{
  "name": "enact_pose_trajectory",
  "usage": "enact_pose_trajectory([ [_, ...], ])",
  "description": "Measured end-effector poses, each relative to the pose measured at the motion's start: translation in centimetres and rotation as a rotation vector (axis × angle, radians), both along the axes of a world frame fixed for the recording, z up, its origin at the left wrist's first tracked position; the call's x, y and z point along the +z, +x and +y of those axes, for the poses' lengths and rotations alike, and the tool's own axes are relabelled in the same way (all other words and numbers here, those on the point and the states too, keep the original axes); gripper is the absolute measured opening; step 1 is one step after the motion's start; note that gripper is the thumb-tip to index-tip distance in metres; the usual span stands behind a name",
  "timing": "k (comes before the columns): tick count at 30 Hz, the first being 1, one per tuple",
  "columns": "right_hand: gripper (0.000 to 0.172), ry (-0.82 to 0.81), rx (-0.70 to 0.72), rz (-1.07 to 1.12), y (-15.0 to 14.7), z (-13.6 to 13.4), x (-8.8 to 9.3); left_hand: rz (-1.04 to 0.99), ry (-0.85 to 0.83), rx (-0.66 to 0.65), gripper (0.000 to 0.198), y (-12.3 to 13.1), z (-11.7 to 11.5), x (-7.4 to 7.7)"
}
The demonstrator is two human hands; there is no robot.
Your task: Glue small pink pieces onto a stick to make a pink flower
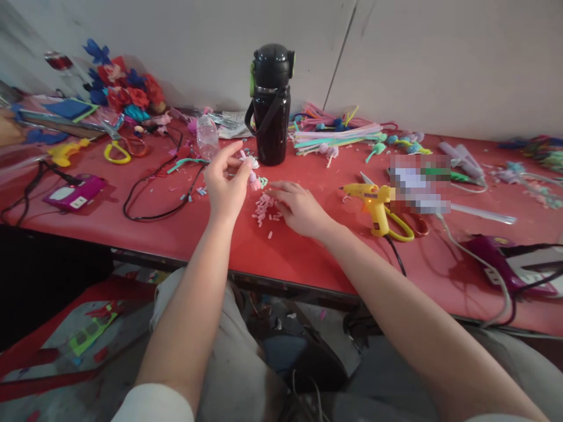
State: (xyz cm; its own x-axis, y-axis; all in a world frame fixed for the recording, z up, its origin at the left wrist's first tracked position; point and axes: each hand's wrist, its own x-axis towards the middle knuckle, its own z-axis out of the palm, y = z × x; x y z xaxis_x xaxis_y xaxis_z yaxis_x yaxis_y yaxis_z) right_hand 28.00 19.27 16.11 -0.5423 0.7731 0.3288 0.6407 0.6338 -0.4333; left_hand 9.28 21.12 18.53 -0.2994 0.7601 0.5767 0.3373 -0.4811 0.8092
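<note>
My left hand (pixel 226 183) is raised over the table, thumb and fingers closed on a small pink-and-white fuzzy craft piece (pixel 249 162), apparently of pipe cleaner. Part of that piece is hidden by the thumb. Fingers apart, my right hand (pixel 302 209) rests at the edge of a pile of short pink cut pieces (pixel 263 208). Its fingertips reach the pile, and no piece shows in its grasp. Right of this hand, a yellow glue gun (pixel 373 202) stands with a small orange light lit, beside yellow-handled scissors (pixel 402 228).
A black bottle (pixel 271 117) stands behind my hands. Pipe cleaners (pixel 338 136) lie along the wall. Purple power strips (pixel 74 190) and cables flank the red table (pixel 272 255). At far left are another person's hand (pixel 7 126), a second yellow glue gun (pixel 65 153) and scissors (pixel 118 152).
</note>
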Motion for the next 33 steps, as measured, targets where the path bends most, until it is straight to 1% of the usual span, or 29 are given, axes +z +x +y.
enact_pose_trajectory([
  [3, 0.049, -0.039, 0.041, -0.064, 0.2, -0.1, 0.0, 0.002, -0.007, 0.008, 0.027, 0.2, 0.0, 0.0],
  [5, 0.044, -0.013, 0.035, -0.031, 0.6, -0.3, 0.1, 0.018, -0.012, 0.021, 0.026, 0.2, -0.1, 0.0],
  [9, 0.035, 0.026, -0.067, 0.126, 1.8, 0.3, 0.5, 0.045, -0.002, 0.002, 0.026, 0.2, -0.1, -0.1],
  [11, 0.031, 0.005, -0.104, 0.133, 1.9, 0.9, 0.6, 0.049, 0.009, 0.004, 0.026, 0.3, -0.1, -0.1],
  [13, 0.026, -0.024, -0.101, 0.071, 1.3, 1.6, 0.6, 0.058, 0.013, 0.017, 0.025, 0.4, 0.0, -0.1],
  [16, 0.027, -0.048, -0.089, -0.040, 0.0, 2.4, 0.4, 0.079, 0.018, 0.020, 0.023, 0.6, -0.1, -0.1],
  [19, 0.019, -0.056, -0.114, -0.050, -1.1, 2.8, 0.2, 0.092, 0.017, 0.016, 0.021, 0.6, -0.1, -0.1],
  [20, 0.016, -0.074, -0.120, -0.008, -1.2, 2.8, 0.2, 0.093, 0.015, 0.018, 0.020, 0.6, -0.1, -0.1],
  [22, 0.012, -0.159, -0.117, 0.142, -1.1, 2.8, 0.2, 0.091, 0.013, 0.021, 0.019, 0.5, -0.1, -0.1],
  [24, 0.012, -0.275, -0.110, 0.319, -0.6, 2.7, 0.4, 0.079, 0.017, 0.014, 0.018, 0.5, -0.1, -0.1],
  [26, 0.016, -0.366, -0.100, 0.445, 0.0, 2.5, 0.6, 0.059, 0.022, -0.018, 0.018, 0.7, -0.2, -0.1],
  [28, 0.025, -0.446, -0.078, 0.549, 0.7, 2.2, 0.8, 0.037, 0.007, -0.080, 0.018, 1.0, -0.3, -0.2],
  [30, 0.032, -0.563, -0.053, 0.677, 1.5, 1.8, 1.0, 0.027, -0.044, -0.174, 0.019, 1.5, -0.5, -0.3],
  [33, 0.033, -0.730, -0.067, 0.865, 2.6, 0.9, 1.3, 0.058, -0.133, -0.333, 0.016, 2.4, -1.0, -0.6],
])
